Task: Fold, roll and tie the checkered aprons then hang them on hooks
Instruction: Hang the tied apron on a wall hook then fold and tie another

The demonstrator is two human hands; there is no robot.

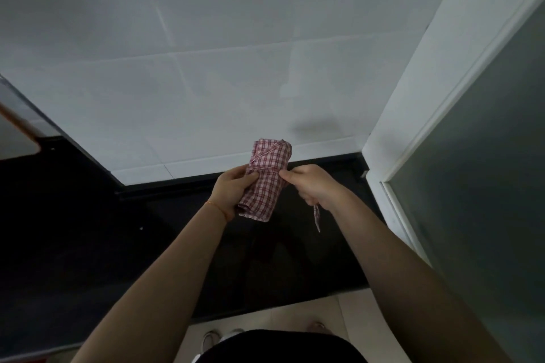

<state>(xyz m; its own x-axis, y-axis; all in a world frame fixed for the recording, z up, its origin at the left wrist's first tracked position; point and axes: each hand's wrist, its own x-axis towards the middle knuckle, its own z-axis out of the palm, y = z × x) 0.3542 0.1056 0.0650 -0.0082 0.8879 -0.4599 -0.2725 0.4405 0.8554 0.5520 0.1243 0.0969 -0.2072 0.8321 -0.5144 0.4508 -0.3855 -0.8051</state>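
Just right of the frame's centre, a rolled red-and-white checkered apron (pixel 267 178) is held up in the air above a black countertop (pixel 88 230), in front of a white tiled wall (pixel 206 68). The roll stands tilted, its top end leaning toward the right and its lower end toward the left.

The left hand (pixel 231 190) grips the roll from the left side, fingers curled round the lower half and thumb laid across the front of the cloth. A thin orange bracelet (pixel 216 208) circles that wrist.

The right hand (pixel 311 184) is on the roll's right side, its thumb and forefinger pinching the apron's strap (pixel 317 216) right at the roll's edge; the remaining fingers are curled round the strap, and its loose end dangles below the fist. The 2 hands sit level with each other, separated only by the roll.

At the right edge of the frame a white door frame (pixel 427 97) borders a grey frosted panel (pixel 486 171). At the bottom centre, pale floor tiles (pixel 295 315) show beyond the counter edge, with light-coloured shoes (pixel 211 339) on them.
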